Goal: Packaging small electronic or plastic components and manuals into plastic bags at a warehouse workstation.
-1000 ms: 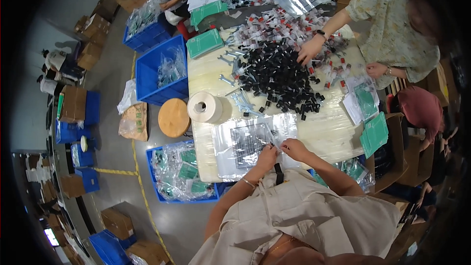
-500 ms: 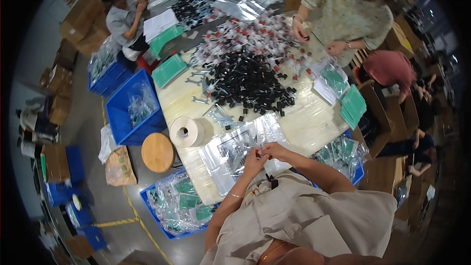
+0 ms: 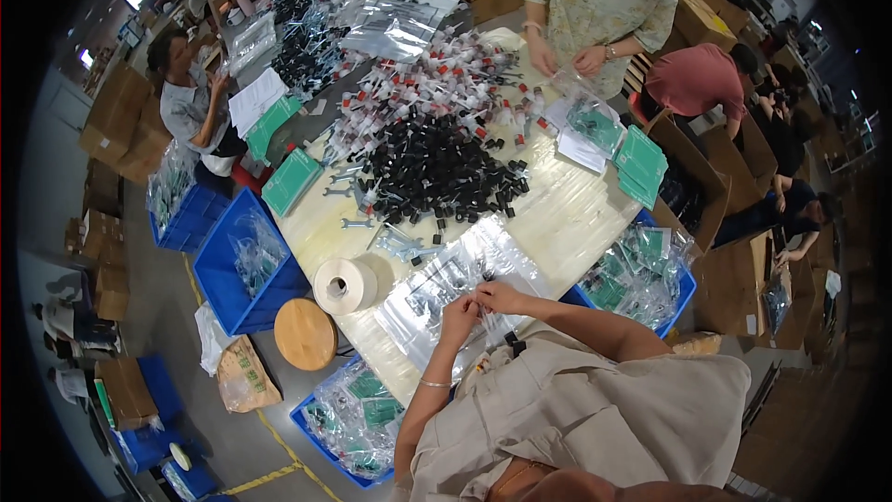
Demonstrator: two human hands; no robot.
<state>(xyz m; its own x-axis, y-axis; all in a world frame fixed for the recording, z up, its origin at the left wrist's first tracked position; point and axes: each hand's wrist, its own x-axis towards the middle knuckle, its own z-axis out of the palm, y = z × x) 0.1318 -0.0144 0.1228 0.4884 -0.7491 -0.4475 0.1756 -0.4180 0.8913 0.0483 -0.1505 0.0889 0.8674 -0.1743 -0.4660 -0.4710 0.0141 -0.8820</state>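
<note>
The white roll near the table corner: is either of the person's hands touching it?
No: the white roll stands apart, while the left hand and right hand meet over clear plastic bags.

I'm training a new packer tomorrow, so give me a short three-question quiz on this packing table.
1. True or false: both of the person's hands, left hand and right hand, meet at a clear plastic bag.
2. What stands at the table edge to the left of the hands? A) white roll B) a kettle C) a lamp
3. What colour are the small parts in the big pile mid-table?

Key: 1 true; 2 A; 3 black.
</note>
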